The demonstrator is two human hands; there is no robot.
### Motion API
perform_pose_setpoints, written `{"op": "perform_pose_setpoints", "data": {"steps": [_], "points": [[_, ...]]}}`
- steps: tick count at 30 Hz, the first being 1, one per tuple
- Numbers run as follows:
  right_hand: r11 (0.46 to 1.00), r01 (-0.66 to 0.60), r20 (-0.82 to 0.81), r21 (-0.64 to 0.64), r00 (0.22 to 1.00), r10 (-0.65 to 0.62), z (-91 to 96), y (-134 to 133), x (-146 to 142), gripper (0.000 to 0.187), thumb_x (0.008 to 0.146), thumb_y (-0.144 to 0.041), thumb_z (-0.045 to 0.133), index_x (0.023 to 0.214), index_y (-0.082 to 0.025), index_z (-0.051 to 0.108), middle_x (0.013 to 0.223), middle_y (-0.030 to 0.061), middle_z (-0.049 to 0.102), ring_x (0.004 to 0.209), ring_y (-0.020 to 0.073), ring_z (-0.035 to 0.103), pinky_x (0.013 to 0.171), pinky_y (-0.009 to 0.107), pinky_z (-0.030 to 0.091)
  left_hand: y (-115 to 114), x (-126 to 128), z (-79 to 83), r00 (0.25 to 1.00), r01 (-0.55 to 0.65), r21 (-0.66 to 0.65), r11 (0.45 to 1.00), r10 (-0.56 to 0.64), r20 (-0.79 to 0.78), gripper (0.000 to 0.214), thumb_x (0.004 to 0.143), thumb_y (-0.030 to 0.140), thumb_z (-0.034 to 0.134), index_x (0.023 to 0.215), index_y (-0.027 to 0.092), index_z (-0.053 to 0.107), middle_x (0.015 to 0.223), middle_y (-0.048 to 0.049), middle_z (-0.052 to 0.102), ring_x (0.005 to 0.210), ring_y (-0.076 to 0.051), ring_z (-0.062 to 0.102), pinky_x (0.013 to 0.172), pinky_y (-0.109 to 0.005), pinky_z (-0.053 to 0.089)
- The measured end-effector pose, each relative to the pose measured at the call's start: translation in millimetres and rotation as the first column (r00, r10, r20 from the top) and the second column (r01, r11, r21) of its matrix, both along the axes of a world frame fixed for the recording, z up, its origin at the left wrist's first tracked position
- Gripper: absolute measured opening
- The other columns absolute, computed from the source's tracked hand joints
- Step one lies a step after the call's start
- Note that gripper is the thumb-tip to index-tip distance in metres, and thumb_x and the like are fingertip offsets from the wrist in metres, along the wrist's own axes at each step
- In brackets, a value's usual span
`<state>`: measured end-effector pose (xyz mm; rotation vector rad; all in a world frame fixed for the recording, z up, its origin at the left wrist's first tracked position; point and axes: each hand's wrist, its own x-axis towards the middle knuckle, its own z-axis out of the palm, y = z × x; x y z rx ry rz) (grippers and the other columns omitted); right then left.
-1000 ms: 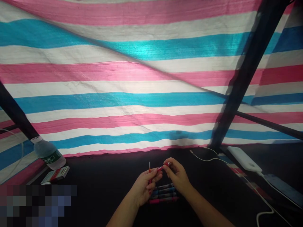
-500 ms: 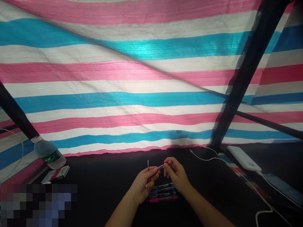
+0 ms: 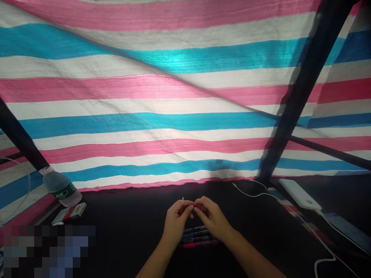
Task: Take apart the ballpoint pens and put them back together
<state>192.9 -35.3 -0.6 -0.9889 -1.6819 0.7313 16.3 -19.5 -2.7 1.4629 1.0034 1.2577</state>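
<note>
My left hand (image 3: 174,224) is closed around a thin red pen refill (image 3: 182,205) whose pale tip sticks up above the fingers. My right hand (image 3: 213,220) pinches a short red pen part (image 3: 198,205), and its fingertips meet those of the left hand. Both hands hover over a dark surface (image 3: 130,231). Right below them lie several pens (image 3: 198,237) side by side, dark blue ones and a pink one nearest me.
A striped pink, white and blue tarp (image 3: 162,96) fills the background. A plastic water bottle (image 3: 60,187) and a small red-and-white box (image 3: 69,212) lie at the left. A white power bank (image 3: 300,194) with white cables (image 3: 255,193) is at the right. Dark poles (image 3: 292,104) cross the tarp.
The two hands have come together: the right hand moved left and the left hand turned inward, so the red part now meets the refill. The pens on the surface have not moved.
</note>
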Motion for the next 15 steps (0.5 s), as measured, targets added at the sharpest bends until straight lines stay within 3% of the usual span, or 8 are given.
{"op": "perform_pose_setpoints", "data": {"steps": [5, 8, 12, 15], "points": [[0.999, 0.03, -0.007, -0.012, 1.0, -0.03, 2.5, 3, -2, 0.015, 0.095, -0.035, 0.065, 0.091, -0.025, 0.076, 0.081, 0.0031, 0.063, 0.073, 0.0198, 0.055, 0.068, 0.031, 0.041, 0, -1, 0.1, 0.999, -0.023, 0.003, 1.0, 0.023, -0.031, 0.018, 0.085, 0.035, 0.075, 0.089, 0.017, 0.076, 0.066, -0.0013, 0.068, 0.066, -0.018, 0.063, 0.067, -0.027, 0.047], [0.992, 0.034, -0.122, -0.123, 0.991, -0.049, -0.3, 7, -2, 0.021, 0.092, -0.042, 0.069, 0.088, -0.023, 0.076, 0.074, 0.0012, 0.06, 0.065, 0.0172, 0.053, 0.06, 0.029, 0.039, 2, -1, -1.3, 0.999, -0.045, -0.033, 0.998, 0.045, -0.004, 0.022, 0.084, 0.037, 0.076, 0.09, 0.016, 0.075, 0.063, -0.0009, 0.067, 0.056, -0.013, 0.057, 0.056, -0.023, 0.042], [0.935, -0.083, -0.392, -0.346, 0.918, -0.064, -5.5, 12, -4, 0.032, 0.085, -0.051, 0.075, 0.091, -0.02, 0.073, 0.061, -0.0036, 0.053, 0.051, 0.011, 0.044, 0.049, 0.024, 0.027, 7, -3, -2.3, 0.976, -0.013, -0.216, 0.976, 0.06, 0.21, 0.039, 0.079, 0.047, 0.08, 0.097, 0.014, 0.073, 0.064, 0.0007, 0.065, 0.036, -0.003, 0.033, 0.036, -0.017, 0.02], [0.862, -0.234, -0.581, -0.449, 0.81, -0.082, -7.1, 13, -4, 0.035, 0.079, -0.05, 0.081, 0.092, -0.019, 0.074, 0.071, -0.0011, 0.058, 0.05, 0.0076, 0.04, 0.046, 0.022, 0.017, 8, -5, 0.8, 0.917, 0.085, -0.318, 0.944, 0.051, 0.395, 0.044, 0.075, 0.047, 0.085, 0.099, 0.012, 0.074, 0.07, -0.0014, 0.068, 0.036, 0.001, 0.029, 0.033, -0.014, 0.015]]}}
